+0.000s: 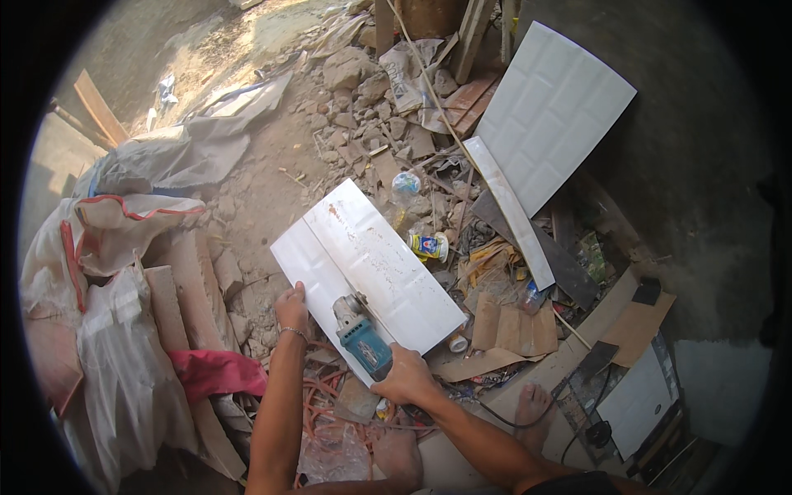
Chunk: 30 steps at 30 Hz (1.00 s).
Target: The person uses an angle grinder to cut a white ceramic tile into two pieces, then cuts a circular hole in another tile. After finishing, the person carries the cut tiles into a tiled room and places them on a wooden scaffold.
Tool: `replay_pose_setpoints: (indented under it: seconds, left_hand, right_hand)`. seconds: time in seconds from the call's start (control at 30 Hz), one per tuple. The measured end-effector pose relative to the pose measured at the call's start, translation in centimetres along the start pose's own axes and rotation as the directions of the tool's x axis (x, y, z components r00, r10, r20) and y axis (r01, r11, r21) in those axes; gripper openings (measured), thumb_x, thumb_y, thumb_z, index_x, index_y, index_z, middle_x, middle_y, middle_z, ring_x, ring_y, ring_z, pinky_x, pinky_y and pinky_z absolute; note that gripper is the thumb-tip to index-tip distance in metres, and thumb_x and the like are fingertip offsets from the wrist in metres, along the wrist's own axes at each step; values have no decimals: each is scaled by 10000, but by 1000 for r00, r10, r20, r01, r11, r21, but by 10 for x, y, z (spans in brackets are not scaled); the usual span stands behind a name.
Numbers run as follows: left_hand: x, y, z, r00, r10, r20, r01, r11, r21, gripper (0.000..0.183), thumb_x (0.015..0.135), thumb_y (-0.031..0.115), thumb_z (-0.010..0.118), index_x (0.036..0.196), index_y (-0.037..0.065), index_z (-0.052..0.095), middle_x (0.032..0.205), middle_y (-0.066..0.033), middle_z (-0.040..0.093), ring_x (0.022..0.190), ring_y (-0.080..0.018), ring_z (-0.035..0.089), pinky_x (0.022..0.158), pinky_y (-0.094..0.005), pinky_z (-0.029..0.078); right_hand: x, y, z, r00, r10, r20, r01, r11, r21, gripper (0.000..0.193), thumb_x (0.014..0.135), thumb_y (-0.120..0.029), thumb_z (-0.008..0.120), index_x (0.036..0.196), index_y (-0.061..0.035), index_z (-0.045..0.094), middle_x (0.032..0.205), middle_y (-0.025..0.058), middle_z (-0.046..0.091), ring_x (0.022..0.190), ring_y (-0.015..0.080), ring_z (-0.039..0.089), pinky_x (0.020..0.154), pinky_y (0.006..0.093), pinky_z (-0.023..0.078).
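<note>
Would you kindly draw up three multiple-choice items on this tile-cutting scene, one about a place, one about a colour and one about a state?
1. Where does the left hand rest?
A. on the near left edge of the white tile
B. on the red cloth
C. on the plastic bottle

2. What colour is the body of the angle grinder?
A. yellow
B. blue-green
C. black

3. How does the second large white tile stand?
A. flat under the grinder
B. broken in a heap
C. leaning against the grey wall

Answers: 1 A, its fingers lie on the tile's edge. 2 B, the housing gripped by the right hand is blue-green. 3 C, it stands tilted at the wall, upper right.
</note>
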<state>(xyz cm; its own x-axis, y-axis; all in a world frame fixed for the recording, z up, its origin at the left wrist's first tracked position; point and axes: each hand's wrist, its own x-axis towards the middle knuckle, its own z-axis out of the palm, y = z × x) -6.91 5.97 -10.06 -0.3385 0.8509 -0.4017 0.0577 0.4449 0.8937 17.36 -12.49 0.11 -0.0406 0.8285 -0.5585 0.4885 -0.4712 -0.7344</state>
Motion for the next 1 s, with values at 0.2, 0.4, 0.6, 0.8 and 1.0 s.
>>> replay_pose_setpoints:
  seconds: [0.2,0.4,0.6,0.8,1.0]
  left_hand:
    - [-1,-2,4,1000,5,-10,-6,998,-66,284,1040,229,648,1046,-55,660,944,-104,710,800,-166,640,752,-308,520]
    - [-7,5,5,1000,7,-11,-7,999,-33,258,1048,223,634,1008,-31,653,922,-92,706,771,-157,630,728,-309,512]
    - [-11,9,8,999,29,-15,-29,999,-21,247,1050,219,630,942,-3,645,875,-68,688,737,-146,603,709,-305,497]
    - [-13,11,7,999,33,-18,-33,999,23,251,1049,216,632,899,15,645,847,-50,677,711,-132,576,688,-297,481]
    - [-9,7,6,999,30,-14,-30,1000,3,255,1047,218,633,895,14,653,833,-37,671,703,-119,563,669,-293,471]
  right_hand:
    - [-2,4,1,1000,3,1,-3,1000,7,646,643,-288,824,1115,96,609,1057,311,699,1036,443,687,924,443,557]
    - [-3,5,-1,1000,15,22,-15,1000,15,653,643,-287,826,1126,96,610,1067,313,697,1048,440,686,935,441,557]
    - [-5,6,0,1000,7,21,-8,1000,23,669,643,-298,841,1131,96,610,1089,317,692,1066,440,680,943,441,553]
    - [-11,7,-2,1000,23,20,-23,1000,14,668,644,-297,848,1129,96,610,1078,315,691,1070,444,674,948,445,548]
    - [-16,10,-3,999,35,24,-35,999,25,635,644,-279,845,1103,90,608,1056,316,691,1045,447,680,935,454,550]
